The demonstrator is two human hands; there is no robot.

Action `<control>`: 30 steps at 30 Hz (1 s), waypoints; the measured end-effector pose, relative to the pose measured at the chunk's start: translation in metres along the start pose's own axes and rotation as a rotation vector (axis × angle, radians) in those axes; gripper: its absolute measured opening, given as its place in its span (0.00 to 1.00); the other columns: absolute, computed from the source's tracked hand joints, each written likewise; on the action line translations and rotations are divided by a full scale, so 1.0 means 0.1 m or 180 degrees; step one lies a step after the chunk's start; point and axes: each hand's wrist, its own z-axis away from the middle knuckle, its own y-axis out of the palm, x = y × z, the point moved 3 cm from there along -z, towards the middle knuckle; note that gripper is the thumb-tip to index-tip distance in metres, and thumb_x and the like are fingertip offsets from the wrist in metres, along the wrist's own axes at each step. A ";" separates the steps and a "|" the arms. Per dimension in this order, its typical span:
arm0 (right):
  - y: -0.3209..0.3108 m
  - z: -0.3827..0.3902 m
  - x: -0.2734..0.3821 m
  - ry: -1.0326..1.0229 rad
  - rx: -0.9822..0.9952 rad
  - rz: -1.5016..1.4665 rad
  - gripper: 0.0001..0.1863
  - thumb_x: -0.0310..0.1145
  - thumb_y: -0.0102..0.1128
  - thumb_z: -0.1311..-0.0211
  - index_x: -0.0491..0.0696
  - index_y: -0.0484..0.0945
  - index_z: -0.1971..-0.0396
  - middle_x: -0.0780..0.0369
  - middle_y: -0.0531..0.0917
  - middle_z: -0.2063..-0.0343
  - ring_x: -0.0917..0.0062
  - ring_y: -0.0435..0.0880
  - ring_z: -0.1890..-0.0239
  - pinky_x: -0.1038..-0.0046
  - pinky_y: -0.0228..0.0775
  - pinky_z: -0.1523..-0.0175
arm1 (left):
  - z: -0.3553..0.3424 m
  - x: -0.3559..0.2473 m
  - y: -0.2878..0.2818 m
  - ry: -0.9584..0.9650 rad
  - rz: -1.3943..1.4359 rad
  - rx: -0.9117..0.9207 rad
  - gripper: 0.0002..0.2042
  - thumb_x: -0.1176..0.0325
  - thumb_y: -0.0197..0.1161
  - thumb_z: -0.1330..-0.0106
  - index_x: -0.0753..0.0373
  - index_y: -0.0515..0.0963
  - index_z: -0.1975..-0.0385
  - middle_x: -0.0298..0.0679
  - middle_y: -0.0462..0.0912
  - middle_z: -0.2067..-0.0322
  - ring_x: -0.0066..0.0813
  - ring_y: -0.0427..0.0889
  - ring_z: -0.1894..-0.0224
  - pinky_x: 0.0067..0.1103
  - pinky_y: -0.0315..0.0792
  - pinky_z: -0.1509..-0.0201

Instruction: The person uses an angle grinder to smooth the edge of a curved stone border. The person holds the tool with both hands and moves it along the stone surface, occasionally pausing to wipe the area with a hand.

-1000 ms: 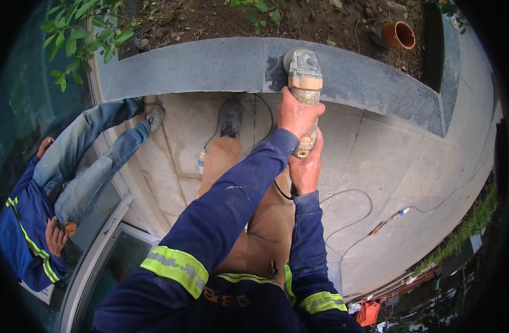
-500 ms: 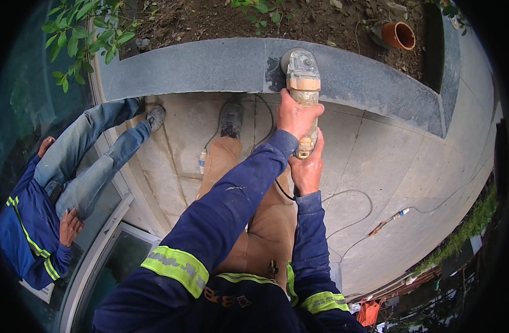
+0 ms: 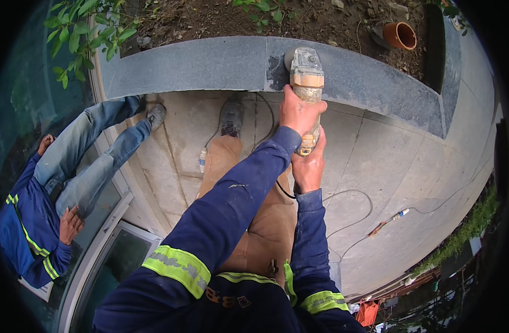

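Both my hands hold a dusty orange and grey angle grinder (image 3: 307,77). My left hand (image 3: 299,112) is wrapped round its body, just behind the orange band. Farther back, my right hand (image 3: 309,169) is closed round the rear end, and its fingers are partly hidden. The grinder's head lies over the grey stone coping (image 3: 204,65) of a planter. Its disc (image 3: 289,57) shows only as a rim at the left of the head, and I cannot tell whether it touches the stone. Left of the disc is a dark patch (image 3: 276,72) on the coping.
Behind the coping lies soil (image 3: 315,22) with a tipped terracotta pot (image 3: 400,36). Leafy branches (image 3: 79,39) overhang the left. A person in jeans (image 3: 93,150) is at the left by the glass. Cables (image 3: 371,208) and a small bottle (image 3: 202,159) lie on the paving.
The grinder and both my hands have shifted slightly to the right along the coping. My grip looks the same, and the person at the left has hardly moved.
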 end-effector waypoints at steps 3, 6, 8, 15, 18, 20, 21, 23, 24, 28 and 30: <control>0.02 -0.05 0.05 0.0099 0.0116 -0.0098 0.48 0.22 0.68 0.53 0.50 0.54 0.30 0.45 0.84 0.60 0.48 0.85 0.56 0.58 0.77 0.53 | -0.02 -0.03 -0.05 -0.0005 0.0016 -0.0007 0.36 0.63 0.75 0.55 0.71 0.66 0.47 0.56 0.83 0.56 0.50 0.85 0.53 0.35 0.77 0.46; 0.04 0.02 -0.01 -0.0056 0.0122 -0.0148 0.48 0.22 0.68 0.53 0.51 0.54 0.30 0.45 0.85 0.60 0.48 0.85 0.56 0.58 0.77 0.53 | 0.05 0.00 -0.10 -0.0083 -0.0068 0.0008 0.37 0.62 0.74 0.55 0.70 0.65 0.46 0.56 0.83 0.55 0.50 0.85 0.52 0.35 0.77 0.46; 0.03 0.08 -0.04 -0.0054 0.0082 -0.0178 0.48 0.22 0.67 0.53 0.52 0.54 0.30 0.45 0.85 0.60 0.49 0.86 0.56 0.58 0.77 0.53 | 0.07 0.05 -0.08 -0.0115 -0.0079 0.0028 0.37 0.61 0.74 0.55 0.70 0.65 0.46 0.56 0.83 0.55 0.50 0.85 0.53 0.35 0.77 0.46; 0.03 0.01 -0.05 0.0043 -0.0044 -0.0028 0.48 0.22 0.67 0.53 0.50 0.53 0.30 0.45 0.84 0.59 0.49 0.86 0.56 0.58 0.77 0.53 | 0.03 0.02 0.01 -0.0114 -0.0032 0.0135 0.38 0.61 0.74 0.56 0.70 0.65 0.45 0.56 0.83 0.56 0.52 0.84 0.53 0.35 0.76 0.45; 0.03 0.07 -0.09 -0.0056 0.0033 -0.0127 0.49 0.22 0.67 0.53 0.51 0.53 0.30 0.45 0.84 0.59 0.49 0.85 0.56 0.58 0.77 0.52 | 0.05 0.12 -0.01 -0.0092 -0.0022 0.0066 0.38 0.61 0.74 0.56 0.70 0.64 0.45 0.56 0.83 0.56 0.52 0.84 0.53 0.35 0.76 0.45; 0.03 0.12 -0.16 -0.0062 0.0063 -0.0112 0.49 0.22 0.67 0.53 0.51 0.53 0.30 0.45 0.84 0.59 0.48 0.85 0.56 0.58 0.77 0.52 | 0.11 0.19 -0.03 -0.0047 0.0032 0.0086 0.39 0.61 0.74 0.56 0.70 0.64 0.44 0.57 0.83 0.56 0.52 0.84 0.53 0.35 0.76 0.46; 0.02 0.13 -0.16 -0.0025 0.0045 -0.0084 0.49 0.22 0.67 0.53 0.51 0.53 0.29 0.45 0.84 0.59 0.49 0.85 0.56 0.58 0.77 0.52 | 0.13 0.17 -0.03 -0.0109 -0.0029 0.0099 0.39 0.61 0.74 0.56 0.70 0.64 0.44 0.57 0.83 0.56 0.52 0.84 0.53 0.35 0.76 0.46; 0.00 0.15 -0.15 0.0046 0.0009 -0.0029 0.49 0.22 0.67 0.53 0.51 0.53 0.29 0.45 0.84 0.59 0.49 0.86 0.56 0.58 0.77 0.52 | 0.15 0.14 -0.01 -0.0234 -0.0149 0.0123 0.39 0.61 0.74 0.56 0.70 0.64 0.44 0.57 0.83 0.56 0.52 0.84 0.53 0.35 0.76 0.46; 0.00 0.14 -0.13 0.0054 -0.0011 -0.0004 0.49 0.22 0.67 0.53 0.51 0.53 0.29 0.45 0.84 0.59 0.50 0.86 0.56 0.59 0.77 0.52 | 0.14 0.12 0.01 -0.0199 -0.0115 0.0145 0.39 0.61 0.74 0.56 0.70 0.64 0.44 0.56 0.83 0.56 0.52 0.84 0.53 0.35 0.76 0.46; 0.02 0.09 -0.10 0.0097 0.0027 -0.0068 0.48 0.22 0.67 0.53 0.51 0.53 0.29 0.46 0.85 0.59 0.51 0.86 0.56 0.59 0.77 0.52 | 0.09 0.10 0.00 -0.0124 -0.0040 0.0129 0.38 0.61 0.74 0.55 0.70 0.64 0.44 0.56 0.83 0.56 0.52 0.84 0.53 0.35 0.77 0.46; 0.03 0.10 -0.13 0.0061 0.0075 -0.0115 0.48 0.22 0.67 0.53 0.51 0.53 0.30 0.46 0.85 0.58 0.51 0.86 0.56 0.60 0.77 0.52 | 0.10 0.12 -0.04 -0.0110 -0.0013 0.0094 0.38 0.61 0.74 0.55 0.70 0.64 0.45 0.56 0.83 0.56 0.52 0.84 0.53 0.35 0.76 0.46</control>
